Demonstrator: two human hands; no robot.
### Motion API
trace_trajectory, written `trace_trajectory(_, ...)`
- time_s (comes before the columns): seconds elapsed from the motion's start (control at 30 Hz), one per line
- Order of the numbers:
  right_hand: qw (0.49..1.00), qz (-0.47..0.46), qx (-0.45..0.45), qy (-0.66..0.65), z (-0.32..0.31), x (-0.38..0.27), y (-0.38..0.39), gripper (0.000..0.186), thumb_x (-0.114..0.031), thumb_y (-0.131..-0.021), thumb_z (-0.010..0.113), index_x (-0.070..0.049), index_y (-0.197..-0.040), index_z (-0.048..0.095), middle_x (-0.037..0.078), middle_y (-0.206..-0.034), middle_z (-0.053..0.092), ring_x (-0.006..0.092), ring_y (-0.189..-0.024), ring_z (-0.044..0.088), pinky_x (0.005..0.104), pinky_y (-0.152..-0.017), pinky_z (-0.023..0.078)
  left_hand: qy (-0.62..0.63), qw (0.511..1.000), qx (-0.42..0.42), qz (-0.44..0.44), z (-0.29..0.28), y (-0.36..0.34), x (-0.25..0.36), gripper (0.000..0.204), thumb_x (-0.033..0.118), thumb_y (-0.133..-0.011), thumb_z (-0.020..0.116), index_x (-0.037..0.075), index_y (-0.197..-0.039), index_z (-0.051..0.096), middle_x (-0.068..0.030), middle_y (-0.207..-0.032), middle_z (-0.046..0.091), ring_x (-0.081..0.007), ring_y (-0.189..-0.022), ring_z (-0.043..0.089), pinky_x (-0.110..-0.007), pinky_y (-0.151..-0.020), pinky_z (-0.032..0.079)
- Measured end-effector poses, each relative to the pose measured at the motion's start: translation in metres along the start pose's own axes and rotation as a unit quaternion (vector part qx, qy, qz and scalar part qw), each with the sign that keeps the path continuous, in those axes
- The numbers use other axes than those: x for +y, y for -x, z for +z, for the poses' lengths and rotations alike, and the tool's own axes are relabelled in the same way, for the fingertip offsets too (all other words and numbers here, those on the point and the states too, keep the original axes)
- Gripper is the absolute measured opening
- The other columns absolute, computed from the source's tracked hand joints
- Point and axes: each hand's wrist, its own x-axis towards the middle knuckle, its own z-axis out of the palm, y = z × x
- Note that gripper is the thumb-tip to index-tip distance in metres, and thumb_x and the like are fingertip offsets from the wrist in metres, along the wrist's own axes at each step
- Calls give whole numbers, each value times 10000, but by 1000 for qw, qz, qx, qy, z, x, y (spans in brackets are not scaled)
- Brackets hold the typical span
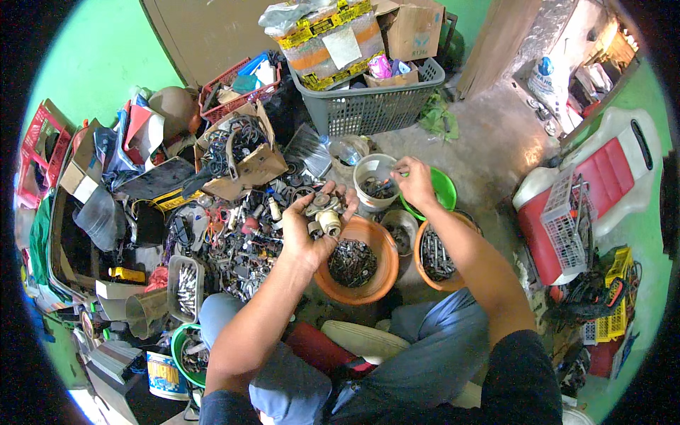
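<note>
My left hand (309, 244) is palm up with curled fingers, cradling several small mechanical parts. Among them are a cream cylindrical fitting (328, 224) and a greyish round metal part (322, 201). Over the right rim of a white bucket (366, 200), my right hand (416, 183) has its fingertips pinched together; what they hold, if anything, is too small to make out. Dark small parts (379, 188) lie in that bucket. Below my left hand, an orange-brown basin (388, 263) contains many screws or bolts (352, 263).
A green basin (445, 190) sits beside my right wrist, with another orange pot (453, 282) of long bolts under that forearm. Loose parts (244, 248) are heaped at left. A grey crate (368, 110) stands behind; a red-and-white seat (602, 177) is at right.
</note>
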Motion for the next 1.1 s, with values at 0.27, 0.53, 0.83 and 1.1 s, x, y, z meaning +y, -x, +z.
trace_trajectory(0.27, 981, -189, 29, 39, 11, -2, -9, 184, -45, -808, 745, -6, -976, 678, 177, -1088, 645, 309, -996, 652, 383, -770, 562, -46, 999, 10, 24, 10, 1, 3, 350, 198, -983, 356, -3, -1212, 526, -218, -1198, 589, -397, -1176, 562, -619, -1084, 409)
trace_trajectory(0.53, 978, -131, -3, -162, -19, -95, 40, 154, -56, -903, 662, -1, -1047, 676, 135, -1065, 653, 238, -939, 684, 335, -760, 558, 1, 1000, -9, 19, 21, 30, -5, 330, 164, -978, 361, -19, -1189, 537, -216, -1158, 603, -397, -1151, 574, -600, -1092, 416)
trace_trajectory(0.83, 947, -308, -30, -87, -31, -158, 125, 195, -89, -840, 744, -41, -1026, 707, 110, -1034, 675, 250, -948, 677, 353, -810, 541, -73, 996, -31, 47, 23, 55, -3, 432, 234, -1009, 319, -4, -1340, 461, -203, -1361, 520, -400, -1332, 473, -579, -1057, 429)
trace_trajectory(1.1, 956, -252, -37, -144, -5, -148, 134, 154, -29, -845, 733, -5, -996, 713, 93, -1043, 628, 191, -973, 640, 317, -782, 539, -62, 996, -55, 34, 12, 59, 1, 458, 242, -1000, 330, 10, -1378, 445, -190, -1366, 522, -382, -1344, 465, -560, -1027, 455)
